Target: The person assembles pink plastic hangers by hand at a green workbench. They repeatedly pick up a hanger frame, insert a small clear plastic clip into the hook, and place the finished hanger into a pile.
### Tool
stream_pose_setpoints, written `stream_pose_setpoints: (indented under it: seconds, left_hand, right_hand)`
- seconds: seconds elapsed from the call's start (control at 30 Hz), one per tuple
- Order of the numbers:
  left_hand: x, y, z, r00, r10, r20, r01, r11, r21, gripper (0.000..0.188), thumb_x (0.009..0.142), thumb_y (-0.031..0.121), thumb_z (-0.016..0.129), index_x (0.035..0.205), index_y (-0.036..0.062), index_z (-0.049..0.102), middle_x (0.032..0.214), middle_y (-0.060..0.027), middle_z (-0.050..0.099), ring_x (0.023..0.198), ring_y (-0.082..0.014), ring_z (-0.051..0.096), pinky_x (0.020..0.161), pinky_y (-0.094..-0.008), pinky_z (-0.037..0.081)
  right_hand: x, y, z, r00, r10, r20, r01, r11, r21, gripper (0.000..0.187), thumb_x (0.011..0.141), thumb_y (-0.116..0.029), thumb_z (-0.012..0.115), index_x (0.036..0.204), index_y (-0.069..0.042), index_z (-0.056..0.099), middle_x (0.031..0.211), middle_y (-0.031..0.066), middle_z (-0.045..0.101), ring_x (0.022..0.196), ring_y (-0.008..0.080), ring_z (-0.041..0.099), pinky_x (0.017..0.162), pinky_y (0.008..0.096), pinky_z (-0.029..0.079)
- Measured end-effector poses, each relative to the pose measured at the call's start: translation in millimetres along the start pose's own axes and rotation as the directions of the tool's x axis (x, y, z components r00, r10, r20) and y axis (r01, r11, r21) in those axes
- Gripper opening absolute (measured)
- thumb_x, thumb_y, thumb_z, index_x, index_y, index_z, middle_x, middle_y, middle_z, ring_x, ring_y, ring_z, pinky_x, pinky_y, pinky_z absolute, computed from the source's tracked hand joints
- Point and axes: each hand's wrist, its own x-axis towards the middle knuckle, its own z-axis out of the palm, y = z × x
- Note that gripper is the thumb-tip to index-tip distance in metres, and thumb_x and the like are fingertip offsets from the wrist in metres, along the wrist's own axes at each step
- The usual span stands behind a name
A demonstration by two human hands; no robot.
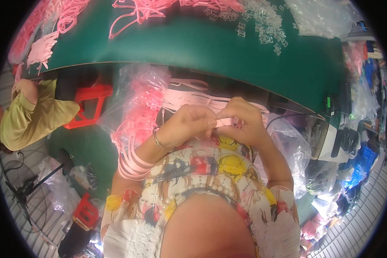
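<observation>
My left hand (189, 124) and my right hand (247, 123) meet in front of my chest, fingers closed in a pinch. Between them is a short stretch of pale pink strap (223, 122); a small fitting on it is too small to make out. Several pink strap loops (135, 168) hang round my left forearm, below a metal bangle (157, 139). Just beyond my hands lies a bundle of long pale pink straps (193, 98). To its left, a clear plastic bag (135, 79) holds more bright pink straps (148, 101).
A green table (180, 49) stretches ahead, bearing tangled pink straps (146, 8), small clear plastic clips (266, 26) and a clear plastic sheet (322, 17). A person in a yellow-green top (34, 122) sits left near a red stool (92, 103). Bags and boxes (329, 142) crowd the right.
</observation>
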Motion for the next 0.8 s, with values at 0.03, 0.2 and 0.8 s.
stream_pose_setpoints:
  seconds: [0.03,0.2,0.8]
  left_hand:
    - [-0.5,1.5,3.1,0.999,0.013,-0.047,-0.012,1.000,0.025,0.012,0.091,0.013,0.060,0.091,0.0012,0.063,0.076,-0.0013,0.061,0.065,-0.0069,0.055,0.058,-0.0203,0.044]
    - [0.1,3.4,19.7,0.909,0.394,-0.139,-0.262,0.798,0.543,0.013,0.090,0.011,0.061,0.092,-0.0024,0.063,0.076,-0.0037,0.062,0.065,-0.0098,0.056,0.057,-0.0244,0.045]
    - [-0.8,-1.3,-10.4,0.996,-0.007,0.085,0.020,0.989,-0.149,0.016,0.090,0.014,0.059,0.086,-0.0011,0.061,0.068,-0.0024,0.053,0.058,-0.0082,0.044,0.052,-0.0216,0.031]
  right_hand:
    - [0.1,1.1,-0.3,1.000,-0.005,-0.006,0.005,1.000,-0.009,0.026,0.066,-0.013,0.078,0.088,-0.007,0.066,0.081,0.0058,0.064,0.070,0.0221,0.056,0.069,0.0335,0.041]
    - [-1.3,1.0,-0.4,0.993,0.105,-0.046,-0.108,0.990,-0.087,0.021,0.070,-0.010,0.074,0.088,-0.006,0.066,0.083,0.0069,0.066,0.071,0.0210,0.059,0.074,0.0342,0.040]
    - [8.6,-16.6,6.9,0.988,-0.156,0.020,0.156,0.948,-0.278,0.013,0.071,-0.004,0.070,0.083,-0.008,0.067,0.073,0.0024,0.061,0.068,0.0210,0.056,0.082,0.0374,0.039]
